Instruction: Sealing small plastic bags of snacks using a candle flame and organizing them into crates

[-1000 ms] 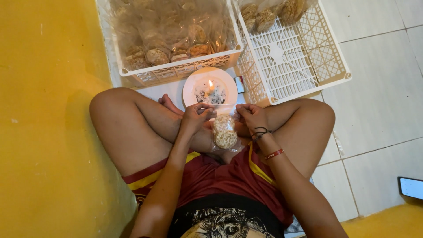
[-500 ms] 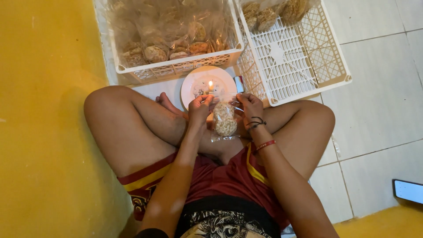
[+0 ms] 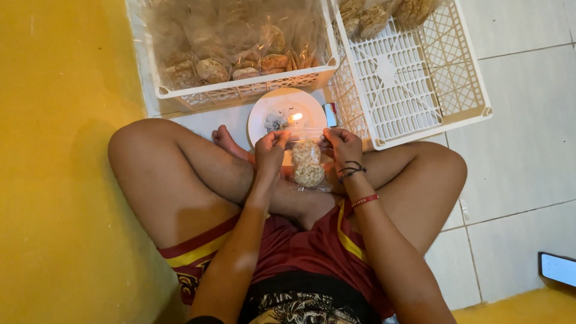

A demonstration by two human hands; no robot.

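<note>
Head view, looking straight down on crossed bare legs and dark red shorts (image 3: pixel 312 252) with yellow stripes. Left hand (image 3: pixel 271 151) pinched shut on the left top corner of a small clear bag (image 3: pixel 308 163), right hand (image 3: pixel 341 144) pinched on the right top corner, black bands and a red band on that wrist. Bag stretched between the two hands, hanging over the lap, two round pale cookies stacked one above the other inside. Bag's top edge just at a small flame (image 3: pixel 296 117) burning on a white plate (image 3: pixel 264 114) on the floor, directly beyond the hands; grey residue beside the flame. Cannot tell whether the edge touches the flame. Beyond the plate, a white lattice crate (image 3: pixel 240 93) lined with clear plastic and filled with many more cookies. Beside it on the right, a second white crate (image 3: pixel 420 78), mostly bare, a few packed cookies at its far end. Yellow mat (image 3: pixel 54 180) along the left, pale tiled floor (image 3: pixel 522 156) on the right, a phone (image 3: pixel 558 269) lying at the far right edge.
</note>
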